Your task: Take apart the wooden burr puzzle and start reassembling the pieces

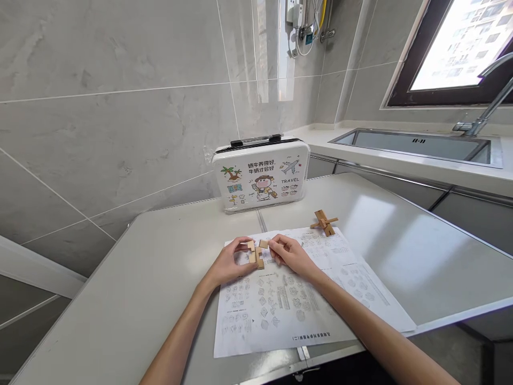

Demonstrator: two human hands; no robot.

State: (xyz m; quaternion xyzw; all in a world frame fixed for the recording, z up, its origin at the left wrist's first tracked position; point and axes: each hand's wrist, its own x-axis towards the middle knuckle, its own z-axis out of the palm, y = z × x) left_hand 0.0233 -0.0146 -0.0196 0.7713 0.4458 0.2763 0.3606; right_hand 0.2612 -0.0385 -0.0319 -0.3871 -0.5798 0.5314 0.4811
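My left hand (231,260) is closed around the left side of some notched wooden puzzle pieces (256,258), light in colour and fitted against one another. Between the fingertips of my right hand (289,253) is a small wooden block (263,244), at the upper right of those pieces. From this view I cannot tell whether the block touches them. Both hands are over a printed instruction sheet (280,337) covered in small line diagrams. Beyond my right hand, at the sheet's far edge, stands a darker wooden puzzle (324,222) of crossed pieces.
A white travel case (262,179) with cartoon prints stands upright at the back of the pale folding table (168,299). To the right are a counter sink (417,144) and a tap (481,120). A grey tiled wall (120,117) rises behind.
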